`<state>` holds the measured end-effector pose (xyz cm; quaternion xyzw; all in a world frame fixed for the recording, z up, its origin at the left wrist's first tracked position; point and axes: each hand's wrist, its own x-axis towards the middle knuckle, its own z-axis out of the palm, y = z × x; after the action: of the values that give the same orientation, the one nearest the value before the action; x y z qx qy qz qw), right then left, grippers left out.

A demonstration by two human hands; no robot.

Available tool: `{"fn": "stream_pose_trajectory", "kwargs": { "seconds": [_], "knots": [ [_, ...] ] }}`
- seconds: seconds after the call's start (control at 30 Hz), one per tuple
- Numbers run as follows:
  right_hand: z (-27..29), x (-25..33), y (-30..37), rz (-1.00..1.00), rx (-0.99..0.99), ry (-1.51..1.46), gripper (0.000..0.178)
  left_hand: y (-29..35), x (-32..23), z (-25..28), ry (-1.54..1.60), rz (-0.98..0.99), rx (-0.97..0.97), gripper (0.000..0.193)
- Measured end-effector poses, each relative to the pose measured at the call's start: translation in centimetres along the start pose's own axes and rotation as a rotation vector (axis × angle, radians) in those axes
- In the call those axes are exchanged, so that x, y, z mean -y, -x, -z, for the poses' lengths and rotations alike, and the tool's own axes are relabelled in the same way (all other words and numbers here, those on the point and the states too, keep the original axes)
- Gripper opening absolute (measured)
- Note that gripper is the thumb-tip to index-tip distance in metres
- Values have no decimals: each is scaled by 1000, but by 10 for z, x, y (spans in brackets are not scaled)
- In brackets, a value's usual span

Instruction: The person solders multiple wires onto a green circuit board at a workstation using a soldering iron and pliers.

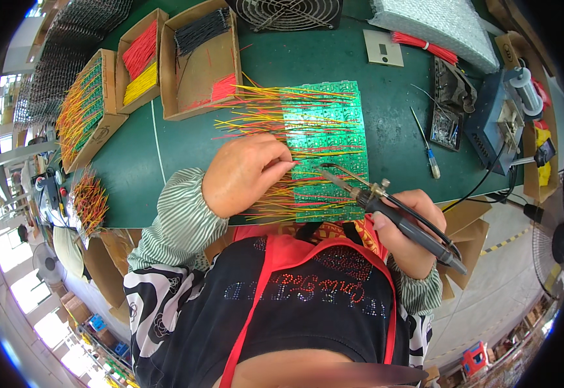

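Note:
A panel of green circuit boards (354,132) lies on the table in front of me, with many red and yellow wires (253,121) sticking out past its left edge. My left hand (243,173) reaches over those wires, thumb and forefinger pinched at the panel's left part on what looks like a red wire end. In my right hand (412,223) is a soldering iron (434,246) with a thin curved feed tube clamped to it. Its tip points left, over the middle of the panel; whether it touches the board I cannot tell.
Cardboard boxes of red, yellow and black wires (201,31) stand at the back left, beside a box of wired boards (88,110). A screwdriver (432,161), a small tray of metal parts (445,128) and a blue soldering unit (489,123) sit right. A fan (287,13) stands behind.

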<state>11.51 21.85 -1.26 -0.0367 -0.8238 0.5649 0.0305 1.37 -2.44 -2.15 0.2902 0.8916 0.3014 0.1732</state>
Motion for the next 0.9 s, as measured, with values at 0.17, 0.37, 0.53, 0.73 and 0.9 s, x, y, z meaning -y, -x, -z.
{"fn": "stream_pose_trajectory", "kwargs": {
  "seconds": [0.17, 0.37, 0.53, 0.73, 0.9],
  "knots": [
    [-11, 0, -4, -26, 17, -89, 18, -1, 1, 3, -7, 36, 58, 14],
    [-17, -1, -8, -10, 36, -84, 17, 0, 3, 6, 16, 30, 63, 15],
    [-17, 0, -13, -7, 45, -67, 17, -2, 6, 6, 19, 26, 75, 15],
    [-12, 0, -9, -54, 10, -24, 19, -1, 9, 4, 18, 6, 56, 14],
    [-5, 4, -6, -59, -3, -24, 19, 1, 8, 4, 13, -21, 10, 11]
  ]
}}
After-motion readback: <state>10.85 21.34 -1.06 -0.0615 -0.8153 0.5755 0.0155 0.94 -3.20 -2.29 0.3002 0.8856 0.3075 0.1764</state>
